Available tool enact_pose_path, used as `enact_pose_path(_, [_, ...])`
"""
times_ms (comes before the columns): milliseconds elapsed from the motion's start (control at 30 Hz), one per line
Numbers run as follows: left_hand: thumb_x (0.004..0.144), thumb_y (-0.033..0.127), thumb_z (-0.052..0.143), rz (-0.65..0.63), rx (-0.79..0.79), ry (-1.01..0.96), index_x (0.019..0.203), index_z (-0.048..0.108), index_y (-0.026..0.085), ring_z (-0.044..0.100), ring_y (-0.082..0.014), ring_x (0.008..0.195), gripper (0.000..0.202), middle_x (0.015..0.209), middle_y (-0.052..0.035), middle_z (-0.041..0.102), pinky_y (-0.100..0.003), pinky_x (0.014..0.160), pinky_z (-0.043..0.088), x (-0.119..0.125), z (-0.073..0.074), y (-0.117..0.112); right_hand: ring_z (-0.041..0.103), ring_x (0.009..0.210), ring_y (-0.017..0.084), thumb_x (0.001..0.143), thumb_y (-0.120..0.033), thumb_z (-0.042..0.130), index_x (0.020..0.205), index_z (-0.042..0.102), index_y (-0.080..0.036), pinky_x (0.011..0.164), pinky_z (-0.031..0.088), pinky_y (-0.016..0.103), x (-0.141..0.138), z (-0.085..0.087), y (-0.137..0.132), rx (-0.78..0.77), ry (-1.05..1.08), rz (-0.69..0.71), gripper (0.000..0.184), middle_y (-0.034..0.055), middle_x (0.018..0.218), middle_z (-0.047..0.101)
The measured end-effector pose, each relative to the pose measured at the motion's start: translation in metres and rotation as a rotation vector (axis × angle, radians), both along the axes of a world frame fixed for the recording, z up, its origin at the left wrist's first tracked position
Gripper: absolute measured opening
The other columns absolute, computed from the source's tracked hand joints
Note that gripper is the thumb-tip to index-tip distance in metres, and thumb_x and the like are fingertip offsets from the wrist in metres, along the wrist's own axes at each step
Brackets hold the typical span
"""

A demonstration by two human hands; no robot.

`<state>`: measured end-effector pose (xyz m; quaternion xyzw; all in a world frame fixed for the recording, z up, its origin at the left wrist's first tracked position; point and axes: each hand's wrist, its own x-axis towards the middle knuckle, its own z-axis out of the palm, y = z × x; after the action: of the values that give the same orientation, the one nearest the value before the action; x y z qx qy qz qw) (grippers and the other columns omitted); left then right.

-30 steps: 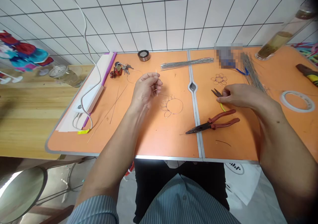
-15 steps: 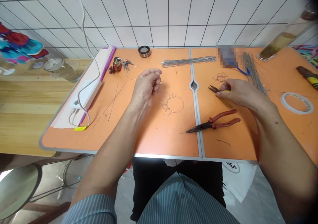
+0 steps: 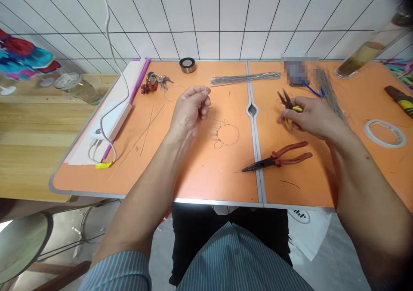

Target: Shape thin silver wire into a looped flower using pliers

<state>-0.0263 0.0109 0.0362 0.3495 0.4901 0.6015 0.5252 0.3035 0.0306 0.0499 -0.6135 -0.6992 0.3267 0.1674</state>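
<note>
My left hand [image 3: 190, 110] hovers over the orange table [image 3: 193, 170] with its fingers pinched on a short thin wire [image 3: 206, 105]. Just right of it lies a wire flower shape [image 3: 225, 135]. My right hand [image 3: 309, 116] is closed round yellow-handled pliers [image 3: 289, 103], lifted off the table with the dark jaws pointing up and away. A smaller wire flower sits behind those jaws, mostly hidden. Red-handled long-nose pliers [image 3: 279, 157] lie on the table in front of my right hand.
A bundle of straight wires [image 3: 243, 78] lies at the back, another bundle [image 3: 329, 93] at the right. A tape roll [image 3: 187, 64], keys [image 3: 155, 83], a white tape ring [image 3: 383, 132], a power strip with cable [image 3: 111, 119] and loose wires [image 3: 142, 138] are also on the table.
My right hand has picked the yellow-handled pliers up off the table and raised them. My left hand has turned the short wire from upright to lying sideways.
</note>
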Motion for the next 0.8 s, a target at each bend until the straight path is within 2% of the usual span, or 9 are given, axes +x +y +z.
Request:
enact_pose_path(133, [0.084, 0.02, 0.08, -0.004, 0.005, -0.02, 0.087, 0.068, 0.022, 0.047, -0.0065, 0.047, 0.012, 0.068, 0.0034, 0.064, -0.023, 0.044, 0.034, 0.001, 0.0, 0.0, 0.041, 0.06, 0.01, 0.106, -0.027, 0.066, 0.101, 0.057, -0.024, 0.058, 0.032, 0.029, -0.008, 0.003, -0.005, -0.23, 0.523, -0.111, 0.011, 0.0055, 0.093, 0.075])
enact_pose_path(200, [0.084, 0.018, 0.078, -0.001, 0.003, -0.019, 0.086, 0.069, 0.021, 0.047, -0.0067, 0.047, 0.011, 0.067, 0.0035, 0.062, -0.023, 0.044, 0.034, 0.002, 0.002, -0.001, 0.047, 0.065, 0.009, 0.108, -0.019, 0.063, 0.104, 0.063, -0.022, 0.059, 0.037, 0.025, -0.013, 0.007, -0.007, -0.369, 0.781, -0.152, 0.004, 0.0051, 0.095, 0.074])
enact_pose_path(333, [0.084, 0.018, 0.078, 0.007, -0.014, 0.012, 0.086, 0.068, 0.022, 0.046, -0.0076, 0.046, 0.011, 0.064, 0.004, 0.059, -0.024, 0.044, 0.034, 0.003, 0.005, -0.003, 0.061, 0.083, 0.01, 0.11, -0.01, 0.049, 0.116, 0.072, -0.015, 0.07, 0.05, 0.02, -0.026, 0.018, -0.014, -0.468, 1.13, -0.251, 0.024, 0.0092, 0.11, 0.072])
enact_pose_path(400, [0.084, 0.018, 0.077, 0.002, -0.019, 0.016, 0.086, 0.068, 0.022, 0.044, -0.0076, 0.046, 0.01, 0.063, 0.0042, 0.057, -0.023, 0.043, 0.033, 0.004, 0.005, -0.003, 0.058, 0.078, 0.008, 0.11, -0.01, 0.048, 0.115, 0.074, -0.015, 0.065, 0.048, 0.019, -0.031, 0.019, -0.017, -0.469, 1.148, -0.263, 0.027, 0.0072, 0.106, 0.07])
enact_pose_path(467, [0.084, 0.018, 0.077, -0.014, -0.024, 0.015, 0.085, 0.067, 0.022, 0.042, -0.0073, 0.046, 0.01, 0.062, 0.0043, 0.055, -0.022, 0.043, 0.031, 0.007, 0.003, -0.004, 0.045, 0.065, 0.008, 0.111, -0.015, 0.05, 0.114, 0.076, -0.017, 0.053, 0.04, 0.018, -0.035, 0.016, -0.02, -0.465, 1.084, -0.236, 0.026, 0.0034, 0.096, 0.067])
enact_pose_path(533, [0.083, 0.018, 0.077, -0.041, -0.04, 0.019, 0.084, 0.067, 0.021, 0.041, -0.007, 0.045, 0.01, 0.062, 0.0042, 0.054, -0.021, 0.042, 0.03, 0.013, -0.001, -0.006, 0.03, 0.058, 0.009, 0.111, -0.025, 0.056, 0.113, 0.077, -0.02, 0.045, 0.027, 0.019, -0.038, 0.011, -0.023, -0.432, 0.977, -0.157, 0.021, 0.0017, 0.087, 0.063])
enact_pose_path(600, [0.082, 0.019, 0.076, -0.088, -0.067, 0.021, 0.085, 0.07, 0.02, 0.041, -0.007, 0.045, 0.007, 0.062, 0.004, 0.054, -0.021, 0.041, 0.027, 0.021, -0.005, -0.01, 0.021, 0.056, 0.01, 0.108, -0.036, 0.064, 0.109, 0.076, -0.021, 0.043, 0.02, 0.022, -0.042, 0.004, -0.026, -0.398, 0.882, -0.064, 0.019, 0.0018, 0.081, 0.061])
enact_pose_path(667, [0.082, 0.021, 0.075, -0.154, -0.095, 0.003, 0.088, 0.072, 0.019, 0.039, -0.0068, 0.045, 0.007, 0.062, 0.0042, 0.053, -0.021, 0.041, 0.025, 0.031, -0.008, -0.015, 0.022, 0.056, 0.011, 0.105, -0.042, 0.069, 0.107, 0.074, -0.022, 0.044, 0.02, 0.024, -0.048, -0.002, -0.031, -0.399, 0.844, 0.009, 0.021, 0.0024, 0.08, 0.062])
enact_pose_path(800, [0.084, 0.023, 0.078, -0.258, -0.106, -0.054, 0.096, 0.075, 0.018, 0.036, -0.0061, 0.045, 0.014, 0.061, 0.0053, 0.05, -0.021, 0.042, 0.025, 0.047, -0.009, -0.026, 0.035, 0.056, 0.012, 0.105, -0.043, 0.068, 0.112, 0.071, -0.024, 0.046, 0.029, 0.026, -0.062, -0.011, -0.043, -0.367, 0.781, 0.137, 0.021, 0.0033, 0.087, 0.069])
